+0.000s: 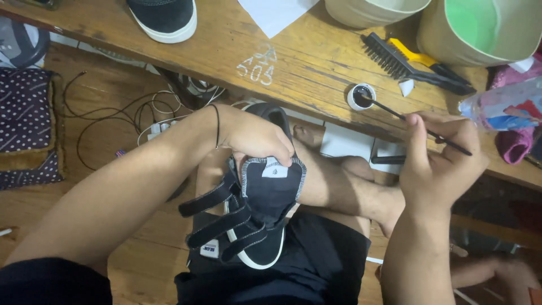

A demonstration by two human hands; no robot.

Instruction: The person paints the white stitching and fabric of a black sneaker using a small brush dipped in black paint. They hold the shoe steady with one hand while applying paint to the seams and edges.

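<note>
Fingers (420, 133) of our right hand (446, 164) pinch a thin black brush (415, 124), its long axis running up and left from the grip, the tip resting in the small white pot (361, 96) on the wooden surface (305, 51). To the left and nearer us, our left hand (254, 135) is closed over a black strapped shoe (259, 209), held on our lap with its tongue folded out.
</note>
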